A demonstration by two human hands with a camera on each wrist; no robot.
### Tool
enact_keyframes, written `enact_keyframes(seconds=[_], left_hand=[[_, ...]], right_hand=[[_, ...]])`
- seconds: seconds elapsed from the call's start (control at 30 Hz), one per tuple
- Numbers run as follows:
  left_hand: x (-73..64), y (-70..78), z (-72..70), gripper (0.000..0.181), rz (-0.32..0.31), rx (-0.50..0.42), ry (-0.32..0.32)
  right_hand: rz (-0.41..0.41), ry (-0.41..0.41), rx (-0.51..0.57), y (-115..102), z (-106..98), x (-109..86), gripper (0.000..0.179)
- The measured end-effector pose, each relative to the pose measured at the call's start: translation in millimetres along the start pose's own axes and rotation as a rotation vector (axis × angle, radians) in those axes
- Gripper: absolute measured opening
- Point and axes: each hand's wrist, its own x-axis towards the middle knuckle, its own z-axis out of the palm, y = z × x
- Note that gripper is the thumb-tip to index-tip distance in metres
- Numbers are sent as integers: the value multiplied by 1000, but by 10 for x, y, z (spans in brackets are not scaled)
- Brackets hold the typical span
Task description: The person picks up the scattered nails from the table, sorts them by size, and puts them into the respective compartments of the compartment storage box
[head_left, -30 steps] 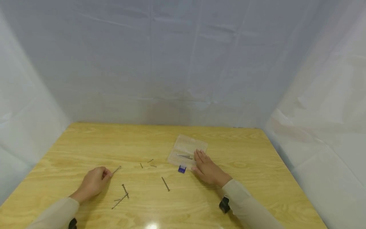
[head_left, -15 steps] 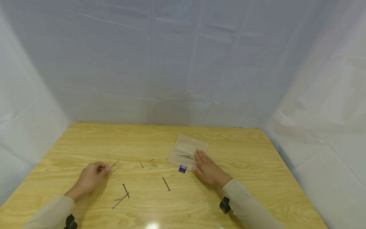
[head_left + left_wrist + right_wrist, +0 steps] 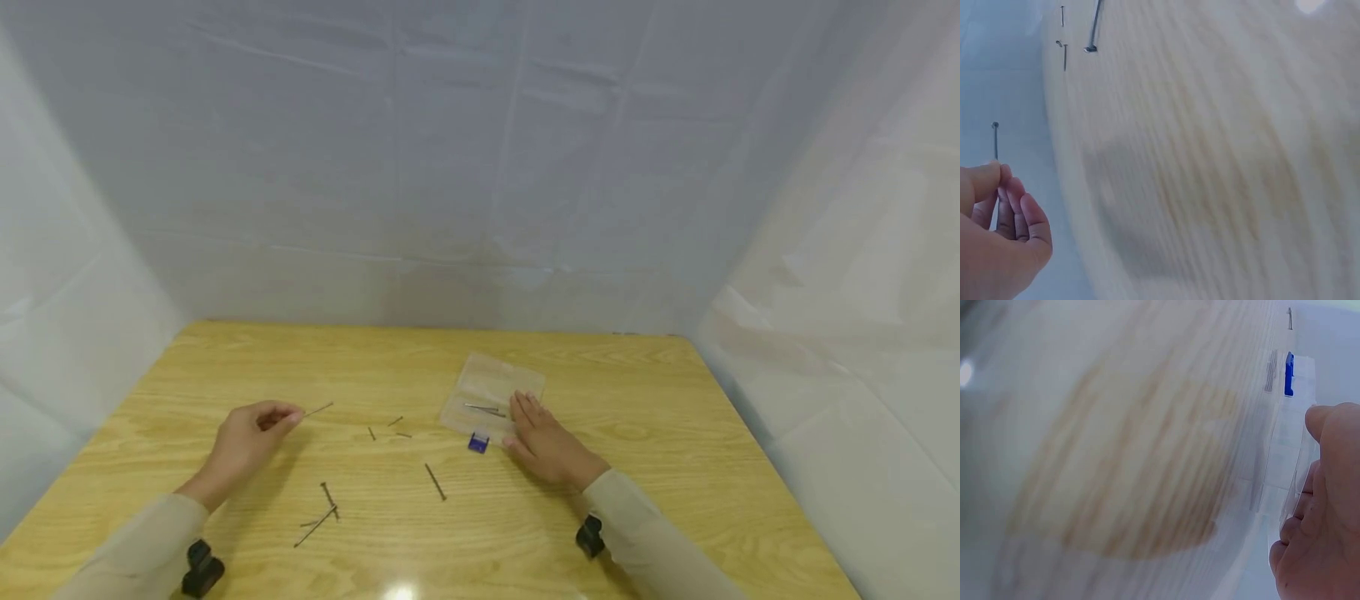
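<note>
My left hand pinches a thin nail between thumb and fingertips, held above the table. In the left wrist view the nail points upward with its head free. My right hand rests at the right side of a clear plastic box, fingers extended over its edge and thumb near its front. Nails lie inside the box. A blue latch sits at its front; in the right wrist view the latch stands beyond the thumb.
Between the hands lie small nails and a longer nail on the wooden table. Nearer the left forearm, several nails lie crossed together. White sheeting encloses the back and sides.
My left hand has lifted the nail off the table and moved it slightly away from me and to the right. The right hand and box have stayed in place.
</note>
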Motion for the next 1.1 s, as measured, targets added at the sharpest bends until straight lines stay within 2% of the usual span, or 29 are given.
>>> enact_keyframes(seconds=[0.43,0.73,1.1], left_hand=[[185,251,247,32,22,-24,20],[325,481,504,21,62,-65,-34],[509,766,881,19,110,-150,-71]], right_hand=[[18,-21,-25,-37,-47,11,64],[27,-31,-25,-38,-49,10,65],[23,-29,-28,-38,-54,2,65]])
